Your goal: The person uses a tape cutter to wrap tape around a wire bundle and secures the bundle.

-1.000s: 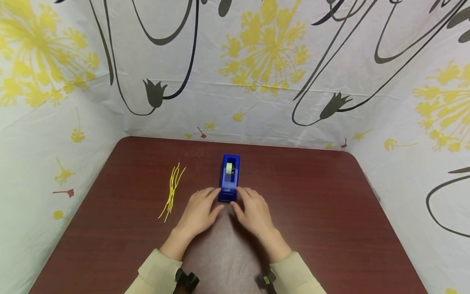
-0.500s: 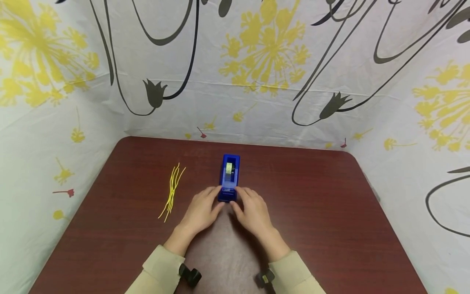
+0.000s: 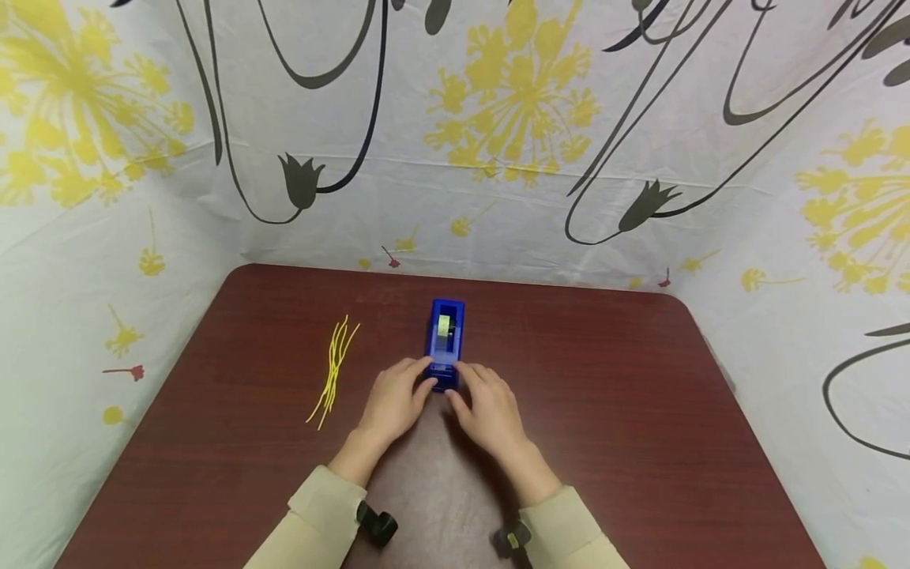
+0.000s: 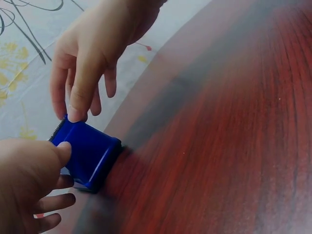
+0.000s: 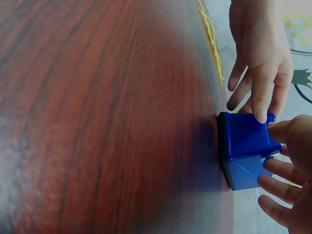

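A blue tape dispenser (image 3: 446, 307) stands on the table, holding a small roll of tape (image 3: 444, 325). My left hand (image 3: 391, 401) grips its near end from the left, thumb on the front face near the toothed cutter in the left wrist view. On the opposite side, my right hand (image 3: 490, 407) pinches the near end between thumb and forefinger. The other fingers of both hands spread loosely beside the blue body (image 4: 92, 148). In the right wrist view, both thumbs touch the dispenser's upper front edge (image 5: 246, 134).
Several thin yellow strings (image 3: 332, 371) lie in a loose bundle left of the dispenser. The dark red wooden table (image 3: 611, 411) has rounded far corners. A white cloth (image 3: 398, 158) with yellow and grey flower prints hangs behind and at both sides.
My left hand has shifted slightly right and forward, bringing its thumb and forefinger in against the dispenser. The right hand has barely moved. Dispenser and yellow strings have stayed in place.
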Demonstrator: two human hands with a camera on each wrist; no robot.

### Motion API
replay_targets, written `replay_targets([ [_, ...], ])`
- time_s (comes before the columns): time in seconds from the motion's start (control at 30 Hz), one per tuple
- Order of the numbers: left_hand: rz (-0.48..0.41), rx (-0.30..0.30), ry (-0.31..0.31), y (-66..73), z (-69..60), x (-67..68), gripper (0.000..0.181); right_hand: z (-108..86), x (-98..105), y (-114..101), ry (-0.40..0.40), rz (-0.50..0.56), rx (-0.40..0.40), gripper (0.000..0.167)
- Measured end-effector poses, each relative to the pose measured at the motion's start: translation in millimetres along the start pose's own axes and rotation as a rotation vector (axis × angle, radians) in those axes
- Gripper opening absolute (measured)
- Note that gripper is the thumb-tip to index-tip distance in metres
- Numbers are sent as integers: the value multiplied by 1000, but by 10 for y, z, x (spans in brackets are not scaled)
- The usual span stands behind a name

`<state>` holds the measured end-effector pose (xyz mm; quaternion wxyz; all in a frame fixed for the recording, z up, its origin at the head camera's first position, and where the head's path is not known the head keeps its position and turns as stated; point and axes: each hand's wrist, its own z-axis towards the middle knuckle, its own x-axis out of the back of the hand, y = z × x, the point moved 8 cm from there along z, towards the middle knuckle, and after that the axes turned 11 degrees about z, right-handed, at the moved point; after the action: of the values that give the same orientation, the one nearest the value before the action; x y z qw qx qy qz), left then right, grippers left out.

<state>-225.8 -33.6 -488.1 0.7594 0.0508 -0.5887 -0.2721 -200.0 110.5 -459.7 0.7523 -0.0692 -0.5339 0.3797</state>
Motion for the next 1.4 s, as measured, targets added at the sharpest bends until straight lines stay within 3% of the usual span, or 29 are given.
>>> replay_targets([
  [0.2,16,22,51,-18,30,2,34,10,-23,4,-7,7,4,47],
  [0.7,76,-16,119,53,65,46,32,58,-20,32,-7,12,-7,42],
  [1.4,83,-14,132,100,47,32,31,113,-33,90,14,51,-62,37],
])
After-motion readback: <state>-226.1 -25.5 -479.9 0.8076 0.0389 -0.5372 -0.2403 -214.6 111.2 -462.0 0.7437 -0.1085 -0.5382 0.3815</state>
